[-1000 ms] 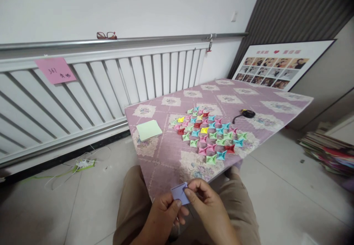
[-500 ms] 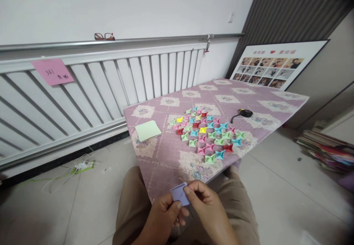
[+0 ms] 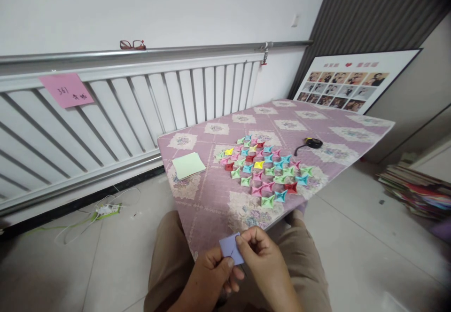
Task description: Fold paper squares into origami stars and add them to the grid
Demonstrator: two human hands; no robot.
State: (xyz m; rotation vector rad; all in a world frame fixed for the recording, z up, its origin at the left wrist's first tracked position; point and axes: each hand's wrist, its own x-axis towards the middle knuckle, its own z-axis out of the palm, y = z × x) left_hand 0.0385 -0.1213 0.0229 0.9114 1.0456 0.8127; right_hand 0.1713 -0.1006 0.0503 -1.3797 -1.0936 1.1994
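- Pinching the small purple paper along its lower edge, the left hand lays its thumb on top with fingers curled below, likely to brace the square.
- The right hand has thumb and bent fingers closed narrowly on the paper's upper right side; gripping from opposite sides seems meant to hold it flat, leaving much of its face uncovered.
- The purple paper is held in the air by the near edge of the desk, between the knees, perhaps for close control; whether it hangs over the cloth or just past it, I cannot tell.
- Folded paper shapes in pink, green, blue, red and yellow sit in slanting rows, corners poking out, probably arranged so they are easy to survey.
- The pale green stack lies left of them, apparently set apart to avoid mixing.
- The black strapped object rests farther off, clear of both hands.
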